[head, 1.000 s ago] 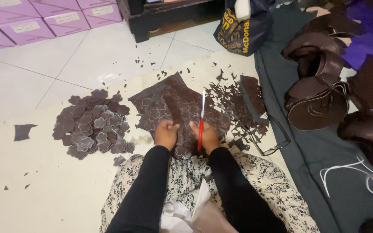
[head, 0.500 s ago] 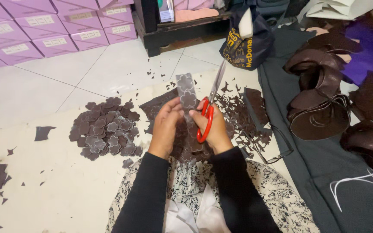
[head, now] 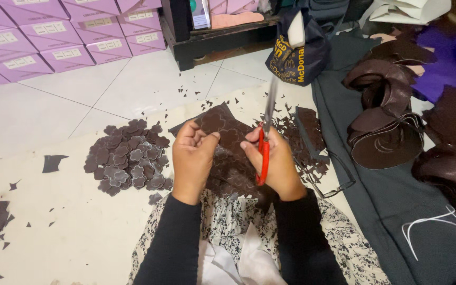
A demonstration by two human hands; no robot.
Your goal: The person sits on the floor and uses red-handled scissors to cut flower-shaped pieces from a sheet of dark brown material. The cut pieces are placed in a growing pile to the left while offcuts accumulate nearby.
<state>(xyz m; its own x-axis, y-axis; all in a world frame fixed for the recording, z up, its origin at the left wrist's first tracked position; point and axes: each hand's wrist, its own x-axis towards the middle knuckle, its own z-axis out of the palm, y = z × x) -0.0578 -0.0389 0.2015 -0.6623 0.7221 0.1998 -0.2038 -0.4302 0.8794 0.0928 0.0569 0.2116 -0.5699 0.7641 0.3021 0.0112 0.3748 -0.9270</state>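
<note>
My left hand [head: 192,158] pinches the near edge of a dark brown sheet [head: 222,132] printed with flower outlines, holding it up over my lap. My right hand [head: 278,163] grips red-handled scissors [head: 263,153], whose long blades point up and away past the sheet's right side. To the left, a pile of cut brown flower shapes [head: 127,155] lies on the cream floor covering.
Brown scraps [head: 304,137] litter the floor right of my hands. Rolled and stacked dark leather pieces [head: 391,137] rest on a grey cloth at right. Purple boxes [head: 48,37] line the back left, a dark low shelf [head: 217,39] and a dark bag [head: 296,53] behind.
My hands lifted the sheet off the floor, raised it upright, then lowered and tilted it toward me. The scissors swung from lying along the sheet to pointing upward.
</note>
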